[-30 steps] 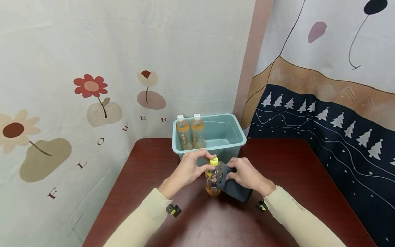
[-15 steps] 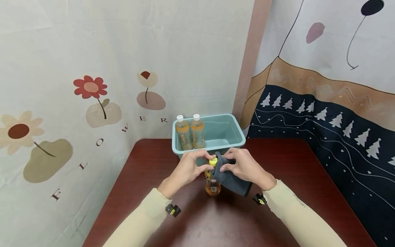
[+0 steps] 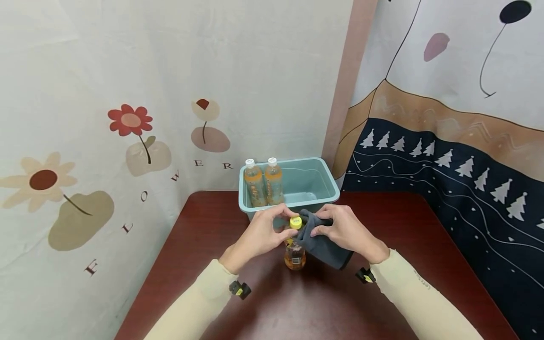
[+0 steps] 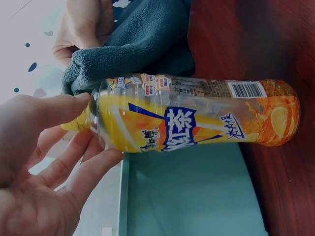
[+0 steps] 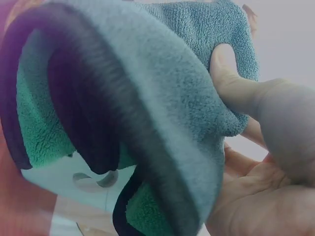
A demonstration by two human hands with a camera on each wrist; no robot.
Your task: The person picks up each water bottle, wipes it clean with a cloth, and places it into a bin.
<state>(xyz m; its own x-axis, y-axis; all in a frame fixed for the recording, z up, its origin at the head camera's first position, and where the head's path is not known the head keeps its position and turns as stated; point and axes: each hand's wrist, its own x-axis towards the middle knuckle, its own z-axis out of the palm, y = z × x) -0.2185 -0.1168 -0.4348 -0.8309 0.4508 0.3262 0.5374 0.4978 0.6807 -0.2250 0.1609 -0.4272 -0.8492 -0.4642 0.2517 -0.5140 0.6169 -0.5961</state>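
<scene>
A tea bottle (image 3: 295,259) with a yellow cap (image 3: 295,222) stands upright on the table in front of the tub. My left hand (image 3: 266,233) pinches it at the neck and cap between thumb and fingers. In the left wrist view the bottle (image 4: 197,115) shows a yellow and orange label. A dark grey cloth (image 3: 325,248) is pinched in my right hand (image 3: 346,231), bunched against the upper right side of the bottle, with its loose end hanging to the right. The cloth (image 5: 172,83) fills much of the right wrist view and hides the bottle there.
Behind the hands stands a light blue-green tub (image 3: 331,198). Two white-capped bottles, one on the left (image 3: 255,186) and one beside it (image 3: 274,184), stand in its left end. The dark red table (image 3: 212,217) meets a patterned wall hanging (image 3: 425,179) on the right.
The cloth has moved up from the bottle's side to its neck and cap, with my right hand rising alongside it. My left hand keeps its hold.
</scene>
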